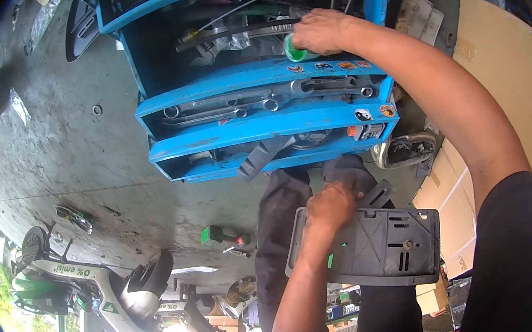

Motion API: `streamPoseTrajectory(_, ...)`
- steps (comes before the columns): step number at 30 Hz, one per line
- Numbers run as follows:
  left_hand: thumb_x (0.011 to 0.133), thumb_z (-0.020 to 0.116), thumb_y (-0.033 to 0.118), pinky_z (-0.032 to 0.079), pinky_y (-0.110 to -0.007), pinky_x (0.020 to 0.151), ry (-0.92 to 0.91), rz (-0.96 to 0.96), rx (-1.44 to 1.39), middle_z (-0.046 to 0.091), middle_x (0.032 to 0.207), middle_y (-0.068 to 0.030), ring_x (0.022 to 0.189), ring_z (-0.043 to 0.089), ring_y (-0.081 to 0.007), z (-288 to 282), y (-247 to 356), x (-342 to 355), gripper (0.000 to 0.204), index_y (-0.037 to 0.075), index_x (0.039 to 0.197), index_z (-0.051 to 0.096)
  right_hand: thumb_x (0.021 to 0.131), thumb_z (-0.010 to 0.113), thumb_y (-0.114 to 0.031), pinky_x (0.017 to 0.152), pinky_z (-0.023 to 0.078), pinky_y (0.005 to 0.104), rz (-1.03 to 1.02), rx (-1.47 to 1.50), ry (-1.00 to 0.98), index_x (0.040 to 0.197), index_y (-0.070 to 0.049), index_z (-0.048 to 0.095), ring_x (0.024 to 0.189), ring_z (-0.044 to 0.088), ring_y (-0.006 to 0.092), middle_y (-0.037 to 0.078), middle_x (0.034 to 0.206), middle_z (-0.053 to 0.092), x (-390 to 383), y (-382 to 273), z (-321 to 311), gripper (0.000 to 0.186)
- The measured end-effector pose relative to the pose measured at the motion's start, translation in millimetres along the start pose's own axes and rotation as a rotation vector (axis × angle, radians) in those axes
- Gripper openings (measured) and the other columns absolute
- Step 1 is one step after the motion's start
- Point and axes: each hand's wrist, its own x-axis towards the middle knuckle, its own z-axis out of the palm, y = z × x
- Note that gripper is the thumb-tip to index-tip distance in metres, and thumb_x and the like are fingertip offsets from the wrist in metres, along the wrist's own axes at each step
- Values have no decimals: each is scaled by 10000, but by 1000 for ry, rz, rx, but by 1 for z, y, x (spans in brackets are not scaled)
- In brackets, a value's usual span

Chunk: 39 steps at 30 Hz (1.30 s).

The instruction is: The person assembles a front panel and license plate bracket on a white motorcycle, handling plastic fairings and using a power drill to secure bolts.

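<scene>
My left hand (330, 208) grips the top edge of a dark grey plastic plate holder (380, 245) held flat in front of my legs. My right hand (323, 30) reaches up into the upper tray of a blue metal tool cart (261, 127) and closes around a green and white roll (293, 50). Around that hand lie metal bars, cables and other tools. The tray below holds several wrenches (233, 107) laid side by side.
A white and green scooter (89, 284) stands at the lower left on the concrete floor. A green-handled tool (221, 235) and small parts lie on the floor. Flat cardboard sheets (498, 74) lie at the right, with a mirror (405, 150) beside them.
</scene>
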Motion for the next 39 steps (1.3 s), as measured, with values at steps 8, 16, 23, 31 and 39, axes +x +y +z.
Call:
streamPoseTrajectory(8, 945, 567, 383, 497, -526, 820, 20, 34, -16, 679, 1019, -222, 1021, 636, -416, 7, 1, 1, 308, 105, 1075, 598, 934, 660, -307, 786, 537, 335, -162, 906, 860, 1225, -50, 629, 862, 666, 183, 79, 966, 703, -4, 4, -62, 389)
streamPoseTrajectory(16, 948, 566, 390, 520, -503, 833, 42, 34, -5, 677, 1088, -195, 1016, 659, -397, 5, -3, -1, 302, 139, 1103, 630, 942, 626, -422, 905, 509, 360, 262, 1127, 658, 1186, -3, 634, 1028, 633, 230, 161, 1078, 664, -131, -3, 18, 485)
streamPoseTrajectory(23, 954, 554, 400, 519, -499, 844, -16, 11, 32, 677, 1106, -187, 1047, 653, -387, 4, -2, 1, 322, 146, 1131, 639, 961, 597, -265, 707, 493, 382, 301, 1382, 372, 1071, -25, 625, 787, 657, 253, 152, 827, 660, -157, -78, 79, 265)
streamPoseTrajectory(31, 942, 575, 379, 492, -524, 839, 3, 26, 23, 670, 1046, -233, 1039, 629, -420, 7, -6, 2, 328, 106, 1121, 602, 884, 606, -117, 928, 488, 423, 417, 542, 853, 1306, -27, 505, 1144, 568, 363, 227, 1258, 569, -75, -59, 58, 444)
streamPoseTrajectory(39, 953, 544, 350, 505, -533, 795, 19, 29, 95, 688, 999, -191, 988, 653, -403, -6, 9, -3, 242, 131, 1050, 580, 825, 579, -53, 1169, 255, 491, 616, 381, 615, 1452, 17, 367, 1410, 361, 350, 212, 1503, 392, 53, -35, 33, 665)
